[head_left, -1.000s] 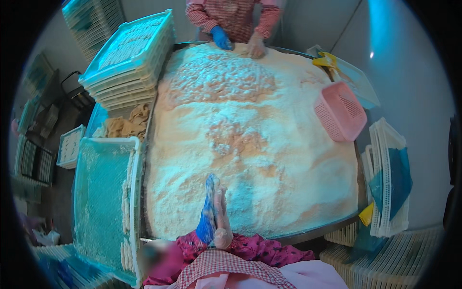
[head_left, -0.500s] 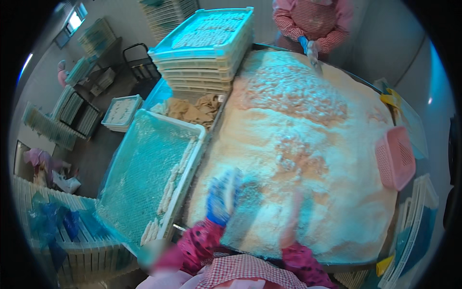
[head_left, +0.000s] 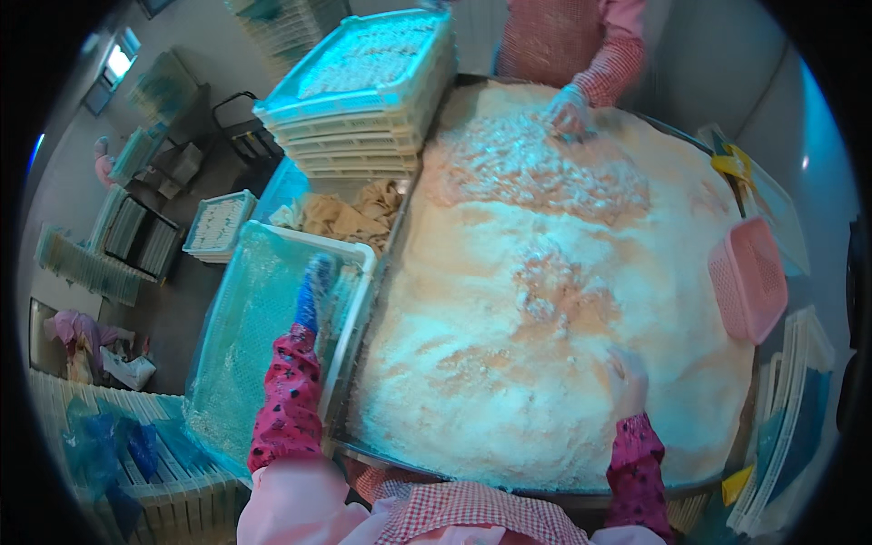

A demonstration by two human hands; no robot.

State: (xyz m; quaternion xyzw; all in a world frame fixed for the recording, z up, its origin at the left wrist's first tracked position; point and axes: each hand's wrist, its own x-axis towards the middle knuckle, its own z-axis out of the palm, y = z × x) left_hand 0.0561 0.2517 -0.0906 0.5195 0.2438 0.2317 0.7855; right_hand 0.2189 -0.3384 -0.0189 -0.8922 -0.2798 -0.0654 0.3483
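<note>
My left hand (head_left: 314,289), in a blue glove, reaches over a white tray (head_left: 365,272) with a green mesh bottom. Beside it, along the tray's right side, lie pale, flour-dusted pieces (head_left: 345,289); my sleeve covers part of that row. Blur and the edge-on angle hide what its fingers do. My right hand (head_left: 629,380) is low over the flour (head_left: 509,409) spread across the big table, its fingers curled in. Whether anything is inside them does not show. Ahead of it is a small pinkish, floury patch of pieces (head_left: 554,286).
Across the table a co-worker's gloved hand (head_left: 569,111) touches a larger floury heap (head_left: 536,168). Stacked trays (head_left: 354,136) rise at the far left, near brown cloth (head_left: 341,216). A pink basket (head_left: 749,280) sits on the right edge, with upright trays (head_left: 786,418) nearby.
My left hand has swung from above the flour left into the tray. My right hand has shifted right and farther forward. The co-worker now reaches onto the far heap. The view has shifted slightly.
</note>
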